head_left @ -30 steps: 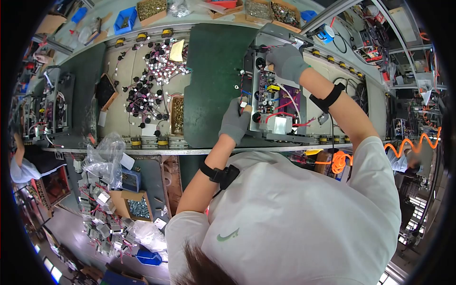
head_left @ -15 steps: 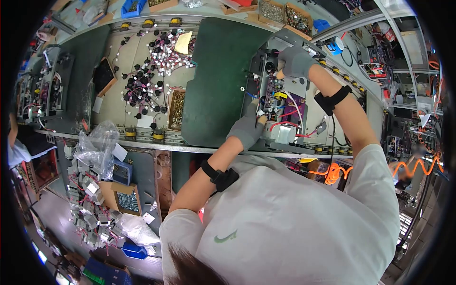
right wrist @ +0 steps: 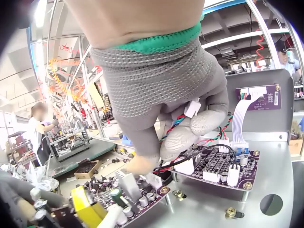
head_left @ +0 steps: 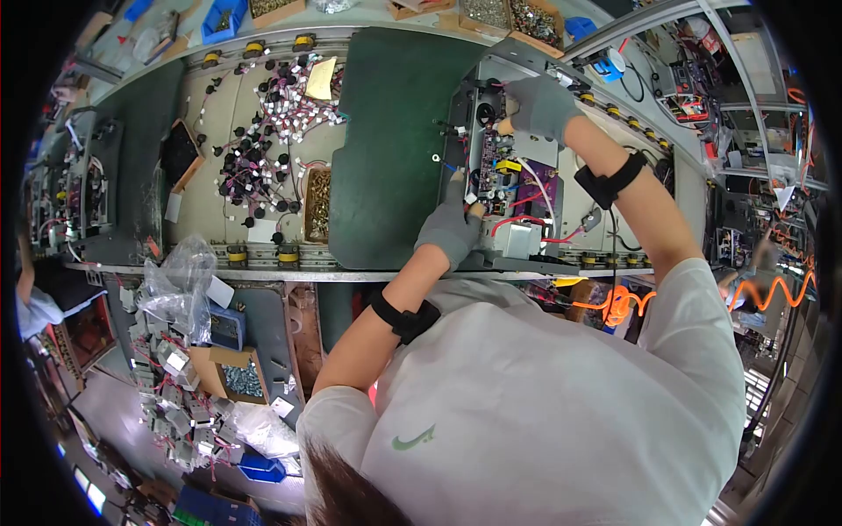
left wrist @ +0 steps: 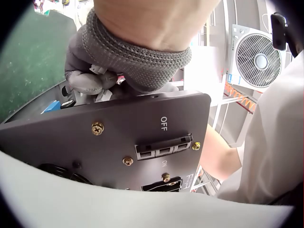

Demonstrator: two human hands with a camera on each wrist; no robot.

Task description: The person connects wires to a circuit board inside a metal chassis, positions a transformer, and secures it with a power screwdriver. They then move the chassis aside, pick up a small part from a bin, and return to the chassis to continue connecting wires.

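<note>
A grey metal chassis (head_left: 509,254) with circuit boards and wires stands on the green board. My left hand (head_left: 449,230), in a grey glove with bare fingertips, is at its left near edge. In the left wrist view the fingers curl round a small white connector (left wrist: 98,70), above the dark panel (left wrist: 118,147) with its switch. My right hand (head_left: 542,107) reaches into the far part of the chassis. In the right wrist view its fingers curl round coloured wires (right wrist: 176,124) with a white plug (right wrist: 192,108), right over a purple circuit board (right wrist: 223,168).
Left of the green board (head_left: 386,131) lie heaped wired black parts (head_left: 254,171) and a box of brass pieces (head_left: 317,206). Clear plastic bags (head_left: 180,280) hang at the table's front edge. An orange coiled hose (head_left: 618,305) is at the right.
My left hand has moved from beside the chassis, where it held a white connector up, in against its left edge. The right hand stays at the far part. The head view has shifted slightly.
</note>
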